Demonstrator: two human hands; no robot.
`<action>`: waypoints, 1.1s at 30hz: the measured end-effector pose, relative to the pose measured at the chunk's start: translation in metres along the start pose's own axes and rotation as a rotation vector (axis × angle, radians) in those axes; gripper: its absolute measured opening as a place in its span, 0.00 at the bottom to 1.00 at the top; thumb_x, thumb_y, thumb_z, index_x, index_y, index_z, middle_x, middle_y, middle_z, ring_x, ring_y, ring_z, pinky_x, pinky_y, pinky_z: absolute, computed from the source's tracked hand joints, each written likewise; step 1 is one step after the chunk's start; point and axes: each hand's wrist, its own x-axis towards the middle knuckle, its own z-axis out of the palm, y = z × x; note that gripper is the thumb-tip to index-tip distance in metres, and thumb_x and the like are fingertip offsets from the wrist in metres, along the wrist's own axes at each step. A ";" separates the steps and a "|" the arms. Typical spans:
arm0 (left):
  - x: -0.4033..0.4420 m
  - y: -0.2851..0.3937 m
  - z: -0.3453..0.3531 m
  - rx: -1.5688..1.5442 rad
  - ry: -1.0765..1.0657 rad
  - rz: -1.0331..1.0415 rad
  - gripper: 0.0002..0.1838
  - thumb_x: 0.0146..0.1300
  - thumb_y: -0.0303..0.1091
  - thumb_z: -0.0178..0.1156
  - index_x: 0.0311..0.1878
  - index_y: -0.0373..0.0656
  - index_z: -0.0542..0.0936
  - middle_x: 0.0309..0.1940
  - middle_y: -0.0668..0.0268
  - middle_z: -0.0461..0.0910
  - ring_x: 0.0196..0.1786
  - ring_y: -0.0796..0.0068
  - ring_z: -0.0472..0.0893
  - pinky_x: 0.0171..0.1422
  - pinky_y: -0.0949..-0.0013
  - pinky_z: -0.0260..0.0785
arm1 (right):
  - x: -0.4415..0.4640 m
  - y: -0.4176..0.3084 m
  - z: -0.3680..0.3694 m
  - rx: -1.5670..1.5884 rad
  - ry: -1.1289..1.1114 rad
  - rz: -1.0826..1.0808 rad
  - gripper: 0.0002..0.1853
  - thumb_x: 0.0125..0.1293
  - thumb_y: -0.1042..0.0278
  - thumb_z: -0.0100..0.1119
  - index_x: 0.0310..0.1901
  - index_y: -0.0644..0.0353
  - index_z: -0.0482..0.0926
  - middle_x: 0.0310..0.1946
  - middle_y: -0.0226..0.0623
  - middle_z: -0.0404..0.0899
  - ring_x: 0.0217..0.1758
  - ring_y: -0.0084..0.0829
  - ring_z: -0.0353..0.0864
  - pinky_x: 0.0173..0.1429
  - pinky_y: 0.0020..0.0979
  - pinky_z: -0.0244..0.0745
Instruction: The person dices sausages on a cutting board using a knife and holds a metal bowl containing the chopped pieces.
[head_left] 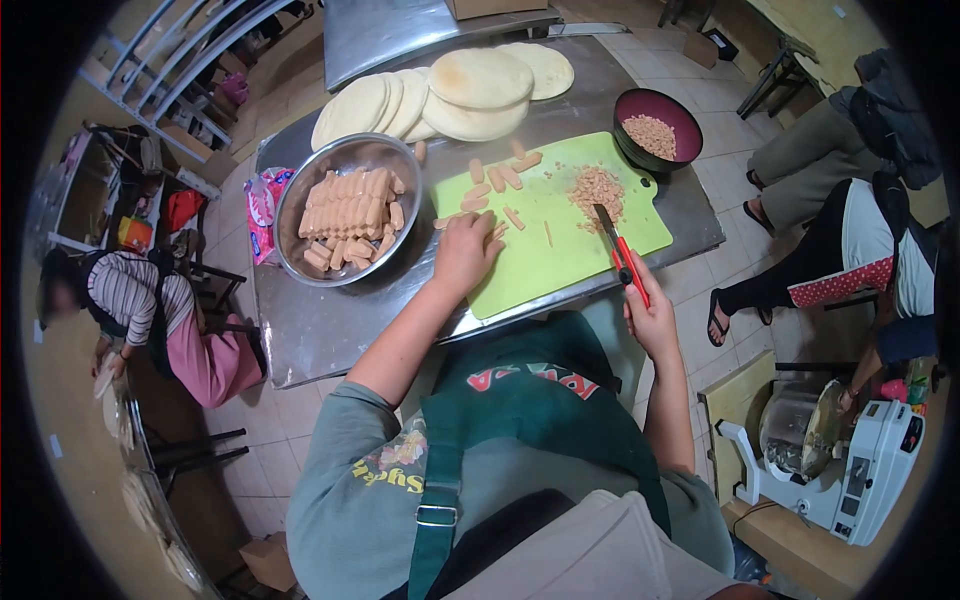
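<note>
My right hand (652, 316) grips a knife (622, 262) by its red and black handle. Its blade rests against a heap of chopped sausage (597, 190) on the green cutting board (560, 265). At the board's left edge, my left hand (466, 252) has its fingers curled over sausage pieces (497, 232), partly hidden under the fingertips. Several whole short sausages (497, 179) lie loose just beyond that hand. To its left stands a metal bowl (290, 225) holding many more sausages, some in a neat stacked block.
Round flatbreads (482, 78) are piled along the table's far side. A dark bowl (628, 108) of chopped sausage stands at the board's far right corner. A pink package (262, 215) lies left of the metal bowl. People are at both sides; a white machine (868, 480) is at lower right.
</note>
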 end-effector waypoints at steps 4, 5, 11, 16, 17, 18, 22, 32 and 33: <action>0.001 -0.021 0.006 -0.058 -0.283 -0.028 0.12 0.50 0.26 0.61 0.40 0.42 0.80 0.39 0.58 0.78 0.44 0.55 0.75 0.46 0.57 0.69 | 0.003 0.001 0.001 0.027 0.010 -0.072 0.26 0.68 0.73 0.46 0.67 0.49 0.62 0.29 0.22 0.70 0.23 0.13 0.62 0.28 0.16 0.62; 0.002 -0.022 0.009 -0.059 -0.283 -0.028 0.12 0.50 0.26 0.61 0.40 0.42 0.80 0.39 0.58 0.78 0.44 0.55 0.75 0.46 0.57 0.69 | 0.003 0.001 0.001 0.026 0.011 -0.072 0.26 0.68 0.73 0.46 0.67 0.49 0.62 0.29 0.22 0.70 0.23 0.13 0.62 0.28 0.16 0.62; 0.023 -0.015 0.019 -0.191 -0.059 0.166 0.09 0.53 0.29 0.58 0.39 0.43 0.81 0.38 0.62 0.79 0.47 0.59 0.75 0.50 0.57 0.66 | 0.004 0.009 0.002 -0.043 -0.012 -0.081 0.26 0.67 0.73 0.46 0.67 0.50 0.63 0.25 0.24 0.69 0.24 0.14 0.64 0.30 0.18 0.64; 0.040 -0.019 0.023 0.059 -0.306 0.162 0.09 0.52 0.30 0.60 0.38 0.43 0.82 0.37 0.63 0.79 0.44 0.59 0.74 0.46 0.58 0.66 | 0.005 0.019 0.004 -0.118 -0.005 -0.189 0.26 0.69 0.70 0.45 0.68 0.47 0.60 0.17 0.21 0.64 0.16 0.12 0.60 0.20 0.16 0.59; 0.045 -0.018 0.022 0.058 -0.307 0.165 0.09 0.52 0.30 0.60 0.38 0.43 0.82 0.37 0.63 0.79 0.44 0.59 0.74 0.46 0.58 0.66 | 0.005 0.018 0.004 -0.117 -0.002 -0.189 0.26 0.69 0.70 0.45 0.68 0.47 0.60 0.17 0.21 0.64 0.16 0.12 0.60 0.20 0.16 0.59; 0.049 -0.020 0.021 0.072 -0.338 0.160 0.08 0.52 0.30 0.60 0.36 0.43 0.82 0.34 0.62 0.79 0.42 0.59 0.74 0.44 0.57 0.65 | 0.004 0.018 0.004 -0.121 -0.003 -0.193 0.26 0.69 0.70 0.45 0.68 0.47 0.60 0.17 0.21 0.64 0.16 0.12 0.60 0.20 0.16 0.59; 0.054 -0.025 0.018 -0.004 -0.364 0.136 0.06 0.53 0.31 0.62 0.33 0.41 0.81 0.27 0.59 0.78 0.35 0.60 0.76 0.40 0.60 0.67 | 0.001 0.015 0.006 -0.123 -0.018 -0.179 0.26 0.69 0.70 0.45 0.68 0.47 0.60 0.17 0.21 0.64 0.16 0.12 0.60 0.21 0.16 0.59; 0.047 -0.022 0.005 -0.403 -0.383 -0.366 0.09 0.57 0.34 0.62 0.36 0.37 0.79 0.26 0.64 0.77 0.30 0.75 0.77 0.37 0.73 0.68 | 0.002 0.007 0.013 -0.165 -0.067 -0.072 0.25 0.66 0.72 0.46 0.66 0.53 0.64 0.35 0.35 0.78 0.25 0.16 0.65 0.33 0.20 0.66; 0.048 -0.021 0.002 -0.368 -0.392 -0.365 0.09 0.56 0.33 0.62 0.36 0.37 0.79 0.26 0.64 0.78 0.30 0.75 0.77 0.38 0.72 0.69 | 0.003 0.007 0.014 -0.174 -0.082 -0.052 0.25 0.66 0.72 0.46 0.65 0.54 0.64 0.40 0.37 0.79 0.30 0.18 0.70 0.37 0.21 0.68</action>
